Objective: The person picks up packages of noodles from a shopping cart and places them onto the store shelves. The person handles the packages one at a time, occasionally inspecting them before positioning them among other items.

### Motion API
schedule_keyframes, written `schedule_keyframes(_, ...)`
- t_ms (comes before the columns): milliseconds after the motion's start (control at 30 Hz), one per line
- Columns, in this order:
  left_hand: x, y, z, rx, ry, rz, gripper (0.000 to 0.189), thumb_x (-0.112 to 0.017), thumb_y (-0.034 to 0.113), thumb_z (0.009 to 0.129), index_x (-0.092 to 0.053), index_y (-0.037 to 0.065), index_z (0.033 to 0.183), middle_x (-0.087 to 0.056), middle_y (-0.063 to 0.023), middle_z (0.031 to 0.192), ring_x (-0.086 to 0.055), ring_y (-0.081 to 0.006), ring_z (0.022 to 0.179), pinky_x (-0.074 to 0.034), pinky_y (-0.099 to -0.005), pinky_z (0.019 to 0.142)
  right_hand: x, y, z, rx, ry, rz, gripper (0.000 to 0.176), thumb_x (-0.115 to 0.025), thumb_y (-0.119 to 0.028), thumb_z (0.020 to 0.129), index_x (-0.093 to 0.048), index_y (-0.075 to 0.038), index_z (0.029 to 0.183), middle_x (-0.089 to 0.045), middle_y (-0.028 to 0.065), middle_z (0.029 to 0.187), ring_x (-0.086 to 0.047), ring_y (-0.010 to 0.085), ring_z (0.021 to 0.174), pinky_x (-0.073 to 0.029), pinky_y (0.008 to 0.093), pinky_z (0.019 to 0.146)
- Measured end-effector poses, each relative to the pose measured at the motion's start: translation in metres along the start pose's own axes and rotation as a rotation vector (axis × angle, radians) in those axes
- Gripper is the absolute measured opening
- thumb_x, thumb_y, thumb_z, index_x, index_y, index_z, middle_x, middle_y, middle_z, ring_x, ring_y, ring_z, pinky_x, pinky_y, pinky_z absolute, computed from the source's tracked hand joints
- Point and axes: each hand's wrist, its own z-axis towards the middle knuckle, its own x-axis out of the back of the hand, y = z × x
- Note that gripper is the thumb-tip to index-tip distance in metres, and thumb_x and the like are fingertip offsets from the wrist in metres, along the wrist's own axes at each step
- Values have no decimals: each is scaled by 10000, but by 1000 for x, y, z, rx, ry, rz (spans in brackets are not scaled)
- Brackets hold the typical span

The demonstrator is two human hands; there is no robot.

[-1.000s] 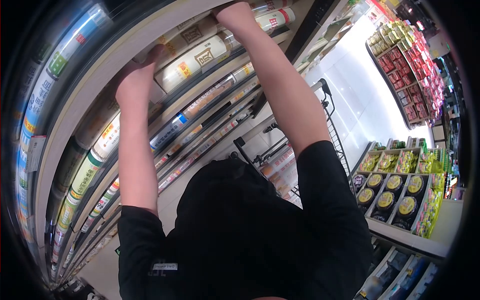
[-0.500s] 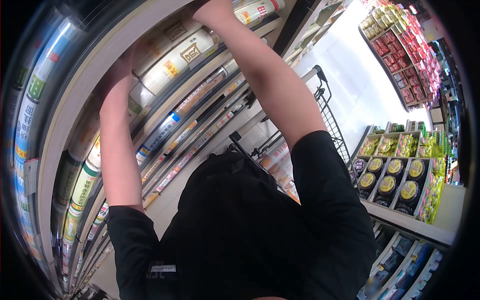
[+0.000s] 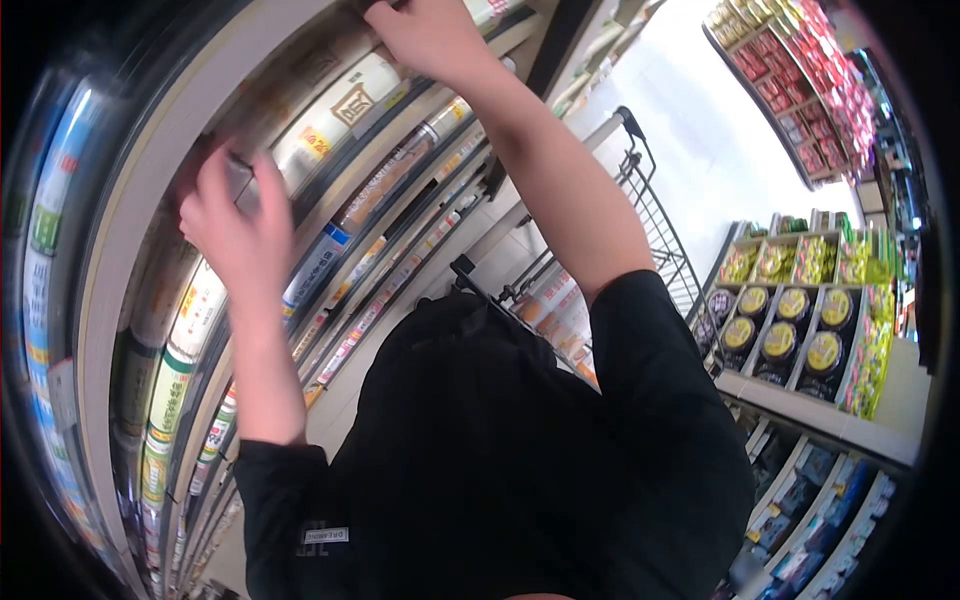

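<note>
My left hand (image 3: 235, 205) is at the shelf on the left, its thumb and fingers apart around the near end of a row of pale packages, with nothing plainly held. My right hand (image 3: 425, 35) is at the top, by the far end of the same row; its fingers are bent and partly cut off by the frame edge, and what they touch is hidden. Between the hands lies a white package (image 3: 345, 112) with a brown square emblem and red and yellow print.
Lower shelves (image 3: 400, 205) with packaged goods run below the hands. A wire shopping cart (image 3: 655, 225) with goods inside stands beyond my right arm. Display bins (image 3: 780, 335) with dark round tubs are at the right, and a rack of red packages (image 3: 790, 110) stands farther back.
My left hand has come out from the shelf's shadow and its fingers now show spread. My right hand has shifted slightly left and down, showing more of it. The view has shifted a little.
</note>
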Motion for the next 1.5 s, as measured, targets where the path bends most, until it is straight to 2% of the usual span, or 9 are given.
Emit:
schedule_keyframes(33, -2, -1, -20, -308, 82, -202, 229, -731, 91, 872, -688, 69, 1096, -708, -148, 1004, -679, -345, 951, -513, -434, 875, 3, 13, -15, 37, 93, -57, 416, -695, -238, 912, -643, 5, 1246, -681, 244, 1178, -664, 341, 1109, -545, 368, 911)
schedule_keyframes(100, 4, -1, -97, -71, -557, -791, 176, -704, -6, 828, -699, 61, 990, -702, -119, 967, -692, -282, 931, -523, -376, 851, 14, 50, -61, 54, 186, 220, 311, -708, -265, 913, -715, 15, 1048, -717, 71, 869, -666, 159, 809, -536, 341, 746)
schedule_keyframes(133, 4, 1, -123, -7, -854, -767, 135, -685, 34, 880, -703, 35, 1014, -713, -115, 961, -706, -244, 897, -531, -350, 831, 34, 57, -86, -80, 141, 157, 247, -706, -252, 970, -747, -35, 1080, -726, 6, 922, -640, 77, 848, -502, 238, 787)
schedule_keyframes(200, -39, -37, -197, 390, -1335, -929, 214, -658, 64, 968, -675, -28, 1160, -716, -111, 1057, -682, -193, 1006, -523, -314, 920, 61, 91, -133, -136, 193, 275, 189, -673, -183, 1005, -756, -23, 1061, -713, 17, 887, -643, 81, 845, -511, 243, 775)
schedule_keyframes(333, -129, -154, -364, 690, -1543, -383, 496, -675, 381, 968, -658, 12, 1299, -710, -164, 1225, -675, -275, 1119, -515, -398, 952, 116, 159, -219, -457, 418, 109, 247, -649, -207, 1002, -740, 19, 1040, -713, 51, 880, -638, 107, 821, -511, 262, 768)
schedule_keyframes(433, -138, -183, -421, 837, -1756, -149, 503, -674, 387, 967, -658, 10, 1300, -710, -166, 1223, -675, -277, 1120, -515, -398, 952, 136, 232, -285, -845, 375, -264, 358, -639, -315, 968, -727, 24, 1042, -719, 93, 893, -668, 162, 831, -525, 316, 787)
schedule_keyframes(600, -145, -194, -452, 1009, -1860, -215, 514, -672, 397, 965, -657, 9, 1301, -710, -169, 1221, -675, -279, 1120, -514, -400, 954, 102, 306, -378, -1226, -57, -813, 681, -684, -480, 879, -584, 8, 1342, -558, 294, 1356, -554, 445, 1262, -473, 477, 1075)
schedule_keyframes(833, -153, -197, -454, 1026, -1883, -259, 530, -669, 410, 962, -656, 6, 1303, -710, -174, 1219, -674, -282, 1121, -513, -401, 955, 69, 301, -387, -1155, 211, -892, 577, -716, -373, 841, -538, -2, 1245, -513, 246, 1318, -493, 427, 1273, -481, 498, 1038)
schedule_keyframes(1500, -146, -241, -480, 1055, -1901, -296, 575, -661, 449, 954, -654, -2, 1310, -710, -187, 1211, -674, -291, 1123, -510, -406, 960, 40, 294, -401, -1207, 409, -795, 840, -780, -326, 823, -392, -73, 1524, -416, 264, 1430, -419, 422, 1341, -415, 497, 1118)
